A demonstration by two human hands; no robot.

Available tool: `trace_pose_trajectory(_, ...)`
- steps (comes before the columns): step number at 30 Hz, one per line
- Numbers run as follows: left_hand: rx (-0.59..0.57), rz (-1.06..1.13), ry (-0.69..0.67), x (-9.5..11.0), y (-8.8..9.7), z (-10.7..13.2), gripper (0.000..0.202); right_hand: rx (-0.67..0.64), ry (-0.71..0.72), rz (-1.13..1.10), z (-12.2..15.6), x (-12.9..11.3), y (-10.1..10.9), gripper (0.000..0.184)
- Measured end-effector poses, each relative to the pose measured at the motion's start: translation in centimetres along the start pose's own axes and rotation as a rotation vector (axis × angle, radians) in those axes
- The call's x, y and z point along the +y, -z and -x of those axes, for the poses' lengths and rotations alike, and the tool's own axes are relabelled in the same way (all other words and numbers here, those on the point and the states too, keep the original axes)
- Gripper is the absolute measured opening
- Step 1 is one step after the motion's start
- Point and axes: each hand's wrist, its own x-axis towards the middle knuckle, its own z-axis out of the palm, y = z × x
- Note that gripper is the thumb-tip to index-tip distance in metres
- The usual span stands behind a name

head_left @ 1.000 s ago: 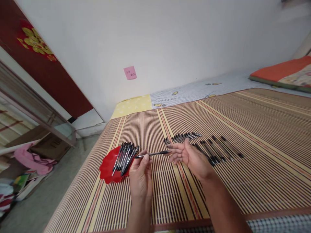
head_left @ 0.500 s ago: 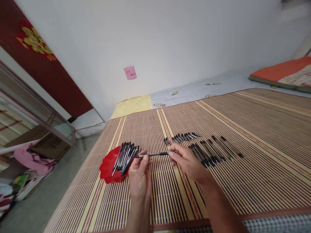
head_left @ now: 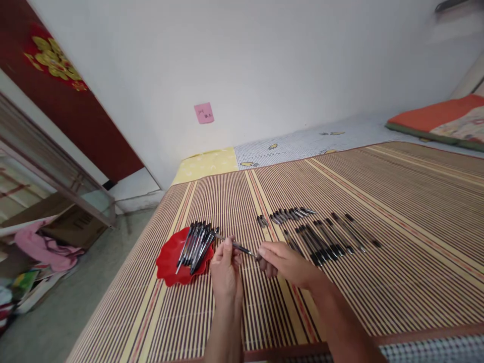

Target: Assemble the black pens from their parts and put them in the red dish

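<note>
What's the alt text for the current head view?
Left hand holds a pen, tip by the right hand, over a striped mat. A red dish of pens sits left; loose pens and short dark pieces lie toward the right.

Held pen (head_left: 244, 249): black grip, silvery tip
Plate (head_left: 164, 267): plain bright red
Pens on the plate (head_left: 194, 244): black ends, silvery-grey barrels
Short pen parts (head_left: 291, 214): black and grey
Pens laid out at right (head_left: 344, 236): black ends, smoky barrels
Mat (head_left: 264, 312): fine dark-and-tan stripes, broader straw bands with red centre lines, reddish-brown border
Sheet (head_left: 287, 141): yellow part with pale motifs; blue-grey part with yellow pineapples
Folded bedding (head_left: 434, 113): orange, pale patterned panel, green edge
Note (head_left: 204, 113): pink, dark writing
Wall (head_left: 283, 60): plain white
Door ornament (head_left: 56, 58): gold on red
Cloth (head_left: 45, 247): pink
</note>
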Motion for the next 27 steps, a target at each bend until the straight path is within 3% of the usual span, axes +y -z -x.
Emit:
trace_pose_trajectory(3,-0.015,0.002,0.021,0.3,0.6,-0.6,0.044,0.207,-0.014,0.242,-0.4,1.2,1.7,0.029)
trace_pose_trajectory(6,-0.075,-0.015,0.045,0.7,0.8,-0.8,0.044,0.422,-0.053,0.698,-2.3,1.2,3.3,0.023)
trace_pose_trajectory(9,-0.100,-0.018,0.104,0.9,0.9,-0.8,0.044,0.455,-0.141,0.942,-5.7,0.6,3.5,0.022)
trace_pose_trajectory(13,-0.162,-0.006,0.172,1.0,1.2,-0.9,0.042,0.435,-0.230,1.059,-10.0,0.4,1.8,0.020)
trace_pose_trajectory(16,-0.194,-0.014,0.180,1.2,1.3,-0.9,0.041,0.413,-0.271,1.117,-11.1,0.9,0.5,0.021)
trace_pose_trajectory(22,-0.225,-0.026,0.194,1.0,1.4,-1.1,0.041,0.371,-0.282,1.091,-9.0,2.4,-0.8,0.018)
trace_pose_trajectory(27,-0.223,-0.029,0.209,0.8,1.5,-1.1,0.042,0.370,-0.249,0.954,-7.0,2.9,-0.8,0.028)
